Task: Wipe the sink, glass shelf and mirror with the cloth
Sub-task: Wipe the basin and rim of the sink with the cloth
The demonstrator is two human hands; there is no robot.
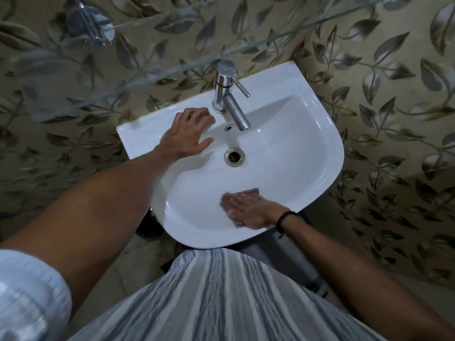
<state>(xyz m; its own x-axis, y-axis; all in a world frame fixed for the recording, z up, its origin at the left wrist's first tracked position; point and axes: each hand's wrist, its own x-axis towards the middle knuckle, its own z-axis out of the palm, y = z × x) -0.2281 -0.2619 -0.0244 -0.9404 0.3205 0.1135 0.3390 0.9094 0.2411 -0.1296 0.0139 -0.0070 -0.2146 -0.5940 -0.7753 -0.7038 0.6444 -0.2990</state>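
Note:
A white ceramic sink [307,153] hangs on the leaf-patterned wall below me. My right hand [251,211] lies flat on a reddish-brown cloth [248,194] and presses it against the near inner slope of the basin, fingers straight and pointing left. My left hand [187,134] rests on the sink's back left ledge beside the tap, fingers spread and bent at the tips, holding nothing. The glass shelf [157,57] runs across the top of the view above the sink, seen from above. No mirror is in view.
A chrome tap [227,92] with a side lever stands at the back of the sink, its spout over the basin. The drain [234,156] sits mid-basin. A chrome shelf bracket [89,27] is at the upper left. My striped shirt fills the bottom of the view.

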